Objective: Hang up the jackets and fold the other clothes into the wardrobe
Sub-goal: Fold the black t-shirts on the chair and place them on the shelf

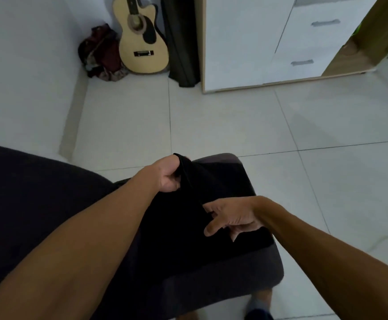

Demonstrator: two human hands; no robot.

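Pinching a raised corner of the black garment (195, 218), the left hand (168, 175) lifts it off the sofa arm (246, 271); the right hand (232, 220), fingers spread, reaches its edge. Folding looks barely begun, the wardrobe (246, 42) well apart.

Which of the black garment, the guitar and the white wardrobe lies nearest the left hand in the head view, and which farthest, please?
From the left hand:
1. Black garment, gripped in it, on the sofa arm.
2. Guitar, against the far wall.
3. White wardrobe, far right.

black garment (188, 218) (corner lifted), on sofa arm (223, 280)
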